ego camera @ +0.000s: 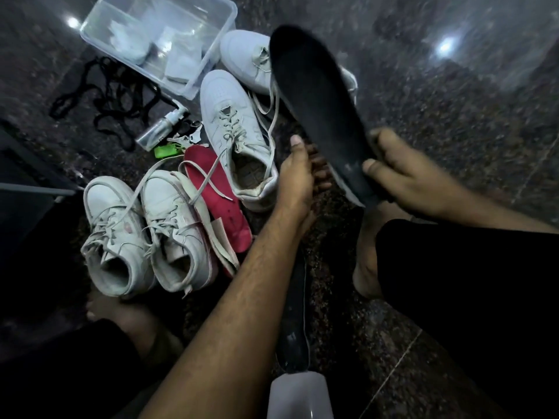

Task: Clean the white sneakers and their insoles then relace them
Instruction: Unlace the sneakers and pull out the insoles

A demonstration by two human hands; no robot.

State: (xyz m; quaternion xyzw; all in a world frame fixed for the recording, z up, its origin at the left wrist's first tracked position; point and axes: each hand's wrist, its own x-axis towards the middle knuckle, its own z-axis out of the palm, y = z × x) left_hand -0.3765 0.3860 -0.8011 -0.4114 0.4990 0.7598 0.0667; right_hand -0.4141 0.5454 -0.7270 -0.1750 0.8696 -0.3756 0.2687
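- My right hand (402,173) comes in from the right edge over a black-trousered knee, held above the floor; its fingers and thumb are curled round the heel end of a black insole (314,104), thumb on the upper face.
- That insole slants up and away from the hand, its toe end passing in front of the far sneaker (245,60).
- My left hand (298,176) reaches forward on a long bare forearm from the bottom of the view, back of the hand toward me, just beside the heel of the unlaced sneaker (239,137).
- Its thumb points up and the fingers bend loosely on the far side; I cannot tell whether they hold anything.
- A second black insole (295,325) lies on the dark speckled stone floor (453,122) under that forearm, with a white plastic object (299,397) at the bottom edge.
- The unlaced sneaker stands open, its loose laces trailing across a red insole (219,192) lying beside it.
- 2 more white sneakers (142,234) stand side by side at lower left, laces slack, with a pale insole (211,234) leaning between them and the red one.
- Farther off sit a clear plastic tub (160,40) with white cloths inside, a tangle of black laces (102,95), a small spray bottle (160,125) and a green tag with keys (172,148).
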